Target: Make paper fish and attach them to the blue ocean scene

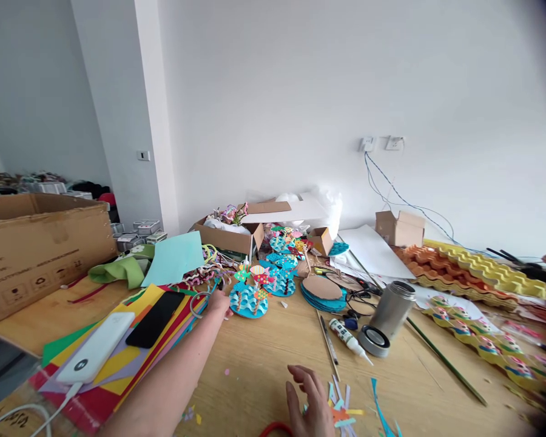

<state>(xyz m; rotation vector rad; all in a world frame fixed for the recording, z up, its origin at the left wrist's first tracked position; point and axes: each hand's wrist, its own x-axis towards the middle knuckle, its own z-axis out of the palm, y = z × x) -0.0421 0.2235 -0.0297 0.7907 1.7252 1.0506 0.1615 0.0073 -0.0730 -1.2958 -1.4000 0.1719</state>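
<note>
My left hand (219, 303) reaches out over the table, its fingers closed around something small that I cannot make out; a bit of blue and something dark show at the fingertips. Just right of it stands a blue wavy paper craft (249, 303) with colourful paper fish on sticks. A pale ring (199, 305) lies on the left side of that hand. Low in the view, my right hand (312, 403) is open, with thumb and fingers apart and curved. Near it are a red loop-shaped handle (275, 428), partly cut off by the frame, and cut paper strips (342, 413).
Left are stacked coloured papers (113, 379) with a white power bank (96, 347) and black phone (155, 318). Round cardboard pieces (323, 289), a glue bottle (347, 338), a metal flask (392, 308) and egg trays (459, 273) spread rightward. A large carton (45, 255) stands left.
</note>
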